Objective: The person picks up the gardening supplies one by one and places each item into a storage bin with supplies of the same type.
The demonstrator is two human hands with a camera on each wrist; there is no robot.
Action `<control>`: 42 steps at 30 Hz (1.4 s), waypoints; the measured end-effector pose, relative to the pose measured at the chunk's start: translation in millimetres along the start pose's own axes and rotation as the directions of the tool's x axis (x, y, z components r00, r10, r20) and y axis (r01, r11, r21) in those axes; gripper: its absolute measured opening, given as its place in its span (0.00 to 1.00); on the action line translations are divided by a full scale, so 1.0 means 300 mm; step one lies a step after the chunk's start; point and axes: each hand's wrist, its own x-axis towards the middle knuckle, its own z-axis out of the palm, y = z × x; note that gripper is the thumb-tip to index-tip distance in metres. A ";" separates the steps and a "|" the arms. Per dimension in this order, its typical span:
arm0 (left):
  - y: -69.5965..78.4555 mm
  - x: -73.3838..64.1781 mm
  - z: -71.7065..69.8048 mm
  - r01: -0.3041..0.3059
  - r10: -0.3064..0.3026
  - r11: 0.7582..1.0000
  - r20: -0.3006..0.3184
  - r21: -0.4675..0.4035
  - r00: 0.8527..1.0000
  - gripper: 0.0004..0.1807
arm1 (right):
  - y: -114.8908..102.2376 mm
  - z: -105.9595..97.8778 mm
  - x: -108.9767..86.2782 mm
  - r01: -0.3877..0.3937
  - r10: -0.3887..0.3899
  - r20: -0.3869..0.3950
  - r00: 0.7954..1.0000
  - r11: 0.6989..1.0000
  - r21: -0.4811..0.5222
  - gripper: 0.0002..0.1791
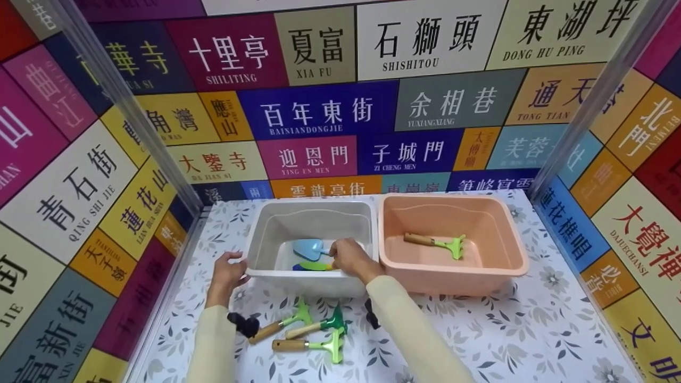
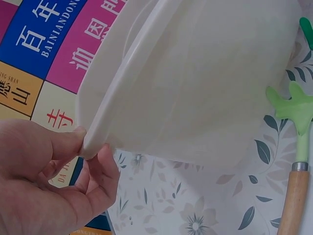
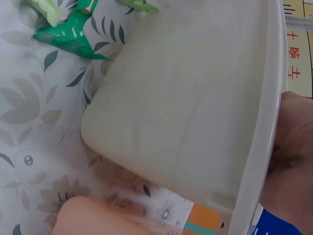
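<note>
In the head view my left hand (image 1: 227, 270) pinches the rim of the grey-white plastic tub (image 1: 314, 284) at its front left corner; the left wrist view shows thumb and fingers on either side of the rim. Reaching over the tub's front right side, my right hand (image 1: 352, 259) has curled fingers at the handle end of a light blue toy trowel (image 1: 308, 249). A green-and-blue toy trowel (image 1: 314, 266) lies just below it in the tub, its other end hidden by the hand. The tub wall hides the right fingers in the right wrist view.
A peach tub (image 1: 452, 279) stands against the right side, holding a light green toy rake (image 1: 455, 246) with a wooden handle. Before the grey-white tub lie a dark green rake (image 1: 334, 321) and light green rakes (image 1: 335, 346). Sign-covered walls enclose the flowered tabletop (image 1: 532, 330).
</note>
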 end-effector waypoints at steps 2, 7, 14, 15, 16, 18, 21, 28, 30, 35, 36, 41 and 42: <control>0.003 0.000 0.002 -0.008 0.008 1.000 0.002 -0.005 1.000 0.19 | 0.000 0.000 0.000 0.018 -0.018 -0.013 1.000 1.000 0.014 0.15; 0.007 -0.004 0.000 -0.028 0.028 1.000 0.011 0.002 1.000 0.19 | 0.002 -0.012 -0.003 0.024 -0.022 -0.026 0.999 0.998 0.054 0.13; 0.005 -0.009 -0.002 -0.034 0.034 0.999 0.025 -0.017 0.999 0.19 | 0.006 -0.028 -0.015 0.047 -0.036 -0.085 0.996 0.990 0.135 0.11; 0.003 -0.007 -0.002 -0.033 0.034 0.999 0.027 -0.023 0.999 0.20 | 0.006 -0.029 -0.017 0.062 -0.048 -0.099 0.994 0.987 0.147 0.10; 0.000 -0.005 -0.004 -0.030 0.031 0.999 0.030 -0.031 0.999 0.20 | 0.006 -0.031 -0.020 0.075 -0.058 -0.108 0.992 0.984 0.161 0.10; -0.005 -0.002 -0.008 -0.023 0.025 0.998 0.036 -0.053 0.999 0.20 | 0.004 -0.034 -0.028 0.101 -0.080 -0.119 0.990 0.977 0.189 0.09; -0.014 0.003 -0.012 -0.015 0.019 0.996 0.043 -0.089 0.999 0.20 | -0.002 -0.040 -0.041 0.122 -0.098 -0.119 0.988 0.968 0.221 0.09; -0.015 0.002 -0.006 -0.030 0.034 0.993 0.038 -0.114 0.999 0.20 | -0.016 -0.051 -0.069 0.114 -0.083 -0.127 0.988 0.959 0.258 0.11; -0.013 0.000 -0.003 -0.038 0.041 0.993 0.028 -0.111 0.999 0.20 | -0.017 -0.051 -0.075 0.119 -0.085 -0.135 0.987 0.956 0.267 0.11; -0.014 -0.005 0.003 -0.070 0.070 0.993 -0.006 -0.091 0.998 0.20 | -0.012 -0.055 -0.089 0.127 -0.086 -0.152 0.985 0.949 0.287 0.12; -0.016 -0.006 0.004 -0.075 0.074 0.993 -0.012 -0.087 0.997 0.20 | -0.010 -0.056 -0.093 0.122 -0.079 -0.153 0.985 0.949 0.292 0.12; -0.033 -0.010 0.001 -0.052 0.051 0.996 -0.014 -0.079 0.999 0.22 | 0.001 -0.068 -0.115 0.105 -0.053 -0.166 0.985 0.940 0.324 0.12; -0.036 -0.011 -0.002 -0.044 0.043 0.996 -0.011 -0.080 0.999 0.23 | 0.004 -0.073 -0.122 0.102 -0.048 -0.167 0.985 0.939 0.330 0.12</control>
